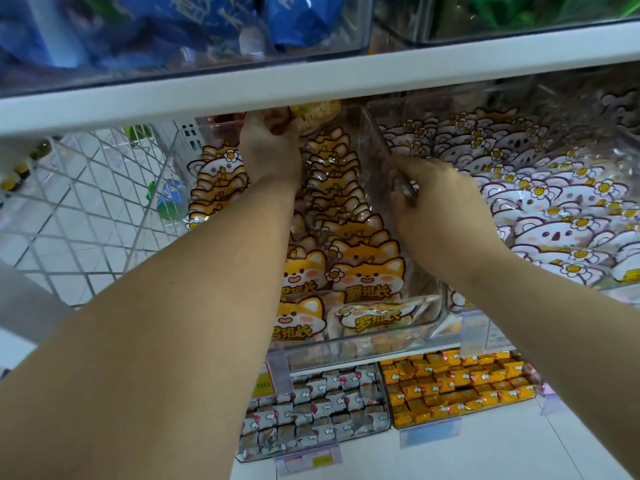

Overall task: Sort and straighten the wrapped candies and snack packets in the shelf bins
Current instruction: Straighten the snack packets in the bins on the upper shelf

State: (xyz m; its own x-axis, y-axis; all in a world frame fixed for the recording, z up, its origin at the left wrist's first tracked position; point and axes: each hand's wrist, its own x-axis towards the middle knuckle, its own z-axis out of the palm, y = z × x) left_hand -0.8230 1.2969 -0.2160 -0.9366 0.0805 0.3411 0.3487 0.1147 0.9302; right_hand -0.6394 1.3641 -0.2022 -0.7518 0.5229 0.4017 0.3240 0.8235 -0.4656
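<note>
— Where is your left hand?

— My left hand (270, 150) is reaching to the back of the fox bin (434, 317), right under the white shelf edge (311, 84). My fingers are wrapped round a yellowish packet (313, 116) there. The edge hides its top and my fingertips.

— And the right?

— My right hand (440, 206) is clamped on the bin's clear side wall (377, 143), with the fingers curled over its rim. That wall stands next to the koala bin (450, 308).

— How do the packets sit?

— The fox packets (363, 268) stand in 2 rows, front to back, each overlapping the one behind it. My left forearm lies between the rows. 1 white packet (374, 317) lies flat against the front wall, and another white-faced one stands at the back of the left row. The koala packets (547, 233) fill their bin in looser, overlapping layers.

— Anything below?

— On the lower shelf there are 2 more bins side by side. The left one holds grey wrapped candies (311, 407) and the right one yellow wrapped candies (457, 386). Price tags hang along the shelf fronts.

— Around the shelf?

— A wire panel (86, 209) closes the left end. Blue bags (173, 29) sit in a clear bin on the shelf above.
</note>
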